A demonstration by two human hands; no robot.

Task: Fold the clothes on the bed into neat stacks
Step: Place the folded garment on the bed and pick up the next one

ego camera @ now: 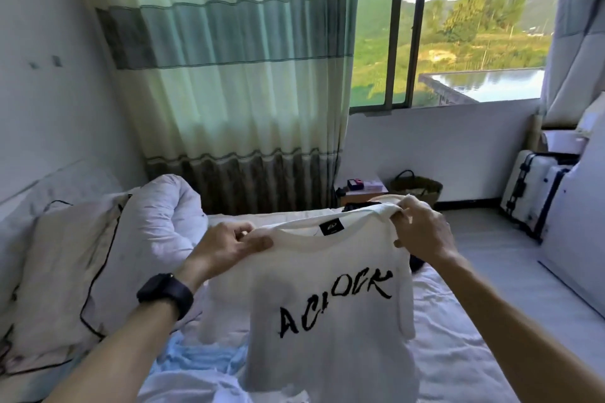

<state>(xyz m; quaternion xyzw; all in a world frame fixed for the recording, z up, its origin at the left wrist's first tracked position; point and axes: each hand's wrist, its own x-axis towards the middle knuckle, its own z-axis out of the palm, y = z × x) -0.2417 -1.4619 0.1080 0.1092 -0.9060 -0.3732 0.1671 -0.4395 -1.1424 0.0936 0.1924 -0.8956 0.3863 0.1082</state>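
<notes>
1. Head view, progress: no folded stack shows anywhere on the bed (458,353). The white T-shirt (327,304) hangs unfolded in the air, its black lettering facing the camera. A light-blue garment (203,360) lies crumpled on the sheet below it, and a dark garment (416,263) peeks out past the shirt's right edge. I judge the task to be near its start: this shirt has yet to be laid flat and folded, and at least those two pieces are left after it.

2. Head view, the grips: the left grip (229,245), with a black watch (165,293) on its wrist, pinches the shirt's shoulder beside the collar between thumb and curled fingers. The right grip (422,232) bunches the other shoulder in closed fingers and sits a little higher, so the neckline tilts.

3. Head view, the shirt against the grips: it spans between the two grips at the shoulders and drapes down from them over the bed. Its hem runs out of the frame at the bottom, so I cannot tell whether it touches the sheet.

4. Head view, surroundings: a pillow (65,271) and a rolled duvet (163,206) sit at the left of the bed, and a suitcase (530,193) stands on the floor to the right.
</notes>
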